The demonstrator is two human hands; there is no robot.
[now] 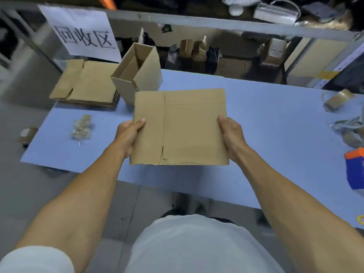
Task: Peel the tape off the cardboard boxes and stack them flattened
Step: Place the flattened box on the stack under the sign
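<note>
A flattened brown cardboard box (185,129) hangs above the blue table (275,134), held level between both hands. My left hand (129,135) grips its left edge with the thumb on top. My right hand (231,135) grips the right edge the same way. Behind it an open, unflattened box (143,75) stands on the table, tilted, its mouth up. At the far left a stack of flattened boxes (86,85) lies at the table's corner. A crumpled wad of peeled tape (81,128) rests on the table's left part.
More tape scraps (336,99) and a tangle (348,129) lie at the table's right end, near a blue and orange object (355,170). A white sign (80,32) hangs behind the stack. Shelving with boxes and bags runs along the back. A small brown object (27,134) sits off the left edge.
</note>
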